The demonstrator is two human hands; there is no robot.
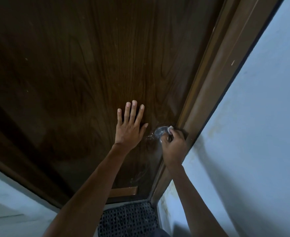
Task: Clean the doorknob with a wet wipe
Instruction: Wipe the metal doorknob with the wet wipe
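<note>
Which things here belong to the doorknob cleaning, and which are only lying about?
In use: round silver metal doorknob; white wet wipe, pinched by right hand; left hand, flat on dark brown wooden door.
Idle: black perforated mat; pale blue wall; brown door frame.

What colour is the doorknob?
Shiny silver: the doorknob shows best in the head view, beside the right hand holding the white wipe.

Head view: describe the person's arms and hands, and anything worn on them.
Left forearm and right forearm are bare; no sleeve shows. Left hand and right hand wear no gloves, and no watch, bracelet or ring is visible. Nails on the left fingers look short and unpainted.
</note>
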